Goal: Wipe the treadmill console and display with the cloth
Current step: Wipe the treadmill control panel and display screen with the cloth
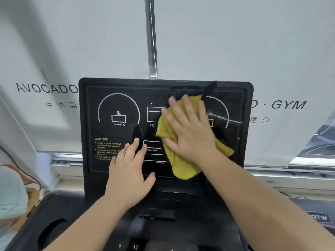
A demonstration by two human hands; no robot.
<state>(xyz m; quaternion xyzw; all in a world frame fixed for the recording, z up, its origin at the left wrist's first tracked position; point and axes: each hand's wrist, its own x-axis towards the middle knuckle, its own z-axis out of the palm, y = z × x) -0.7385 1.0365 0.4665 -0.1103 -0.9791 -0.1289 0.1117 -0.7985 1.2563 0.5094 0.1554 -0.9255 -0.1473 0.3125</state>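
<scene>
Two hands up on the display. Right hand flat, fingers spread, pressing the cloth against the glass right of centre, just touching the inner edge of the right dial. Left hand bare, fingers straight and slightly apart, resting low on the panel by the caution text; likely bracing.

Cloth: yellow, thin, soft, light. Bunched under the palm, loose tail hanging below the wrist. No stiffness, so wipes only where pressed. Best driven with a flat palm over the bulk, not pinched at a corner. Slick-looking glossy panel, so expect easy sliding, and maybe creep out from under the fingers.

Pale streak across the right dial: wet smear or glare, can't tell.

Console below, with number keys, not under the cloth at this point.
</scene>
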